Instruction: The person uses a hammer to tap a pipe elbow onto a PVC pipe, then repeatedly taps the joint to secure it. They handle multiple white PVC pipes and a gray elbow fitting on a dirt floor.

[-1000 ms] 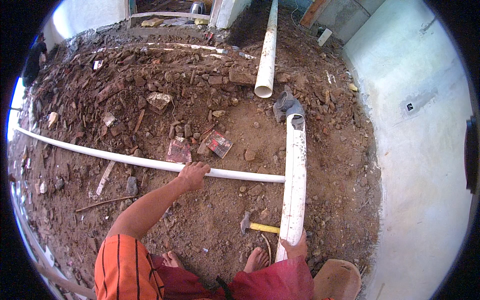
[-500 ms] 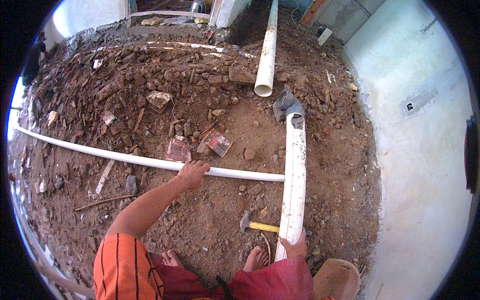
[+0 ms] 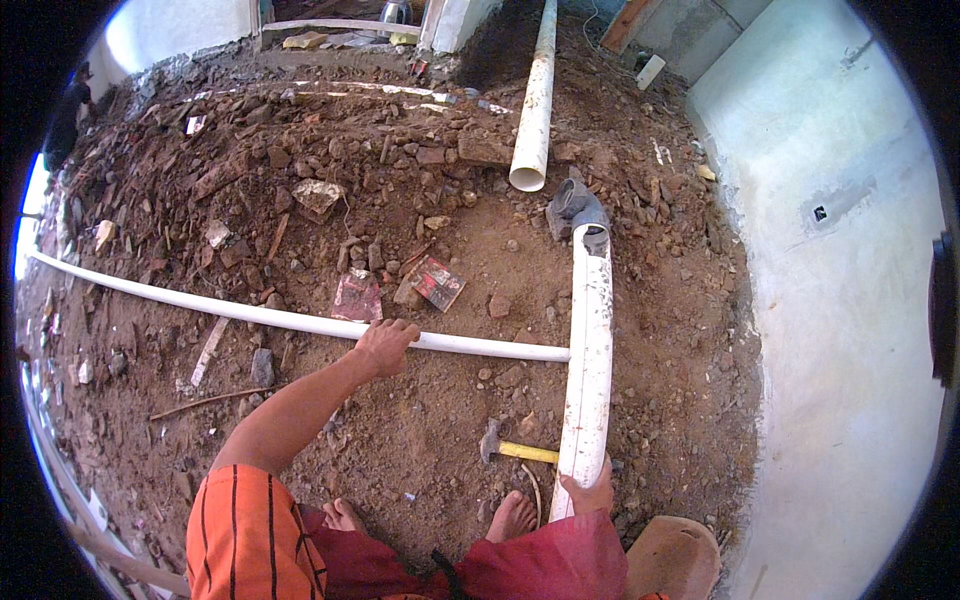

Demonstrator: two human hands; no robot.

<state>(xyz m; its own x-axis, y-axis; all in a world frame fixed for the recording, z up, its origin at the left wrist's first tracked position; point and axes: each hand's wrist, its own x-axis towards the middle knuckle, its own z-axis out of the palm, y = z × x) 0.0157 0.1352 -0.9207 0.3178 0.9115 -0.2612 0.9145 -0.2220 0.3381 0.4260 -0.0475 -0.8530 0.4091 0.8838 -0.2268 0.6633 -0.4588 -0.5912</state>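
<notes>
My left hand [image 3: 384, 344] grips a long thin white pipe [image 3: 200, 305] that lies across the dirt from the far left and butts against a thick white pipe [image 3: 588, 350]. My right hand [image 3: 590, 493] rests on the near end of that thick pipe, close to my bare feet [image 3: 512, 515]. The thick pipe runs away from me to a grey elbow fitting [image 3: 577, 210]. A second thick white pipe [image 3: 533, 100] lies farther back, its open end facing the elbow. A hammer with a yellow handle [image 3: 518, 450] lies on the ground just left of the thick pipe.
The ground is red-brown dirt strewn with broken bricks and stones [image 3: 320, 180]. Two red tile fragments [image 3: 400, 290] lie beyond the thin pipe. A pale plastered wall [image 3: 850, 300] stands on the right. A brown rounded object [image 3: 672, 555] sits by my right knee.
</notes>
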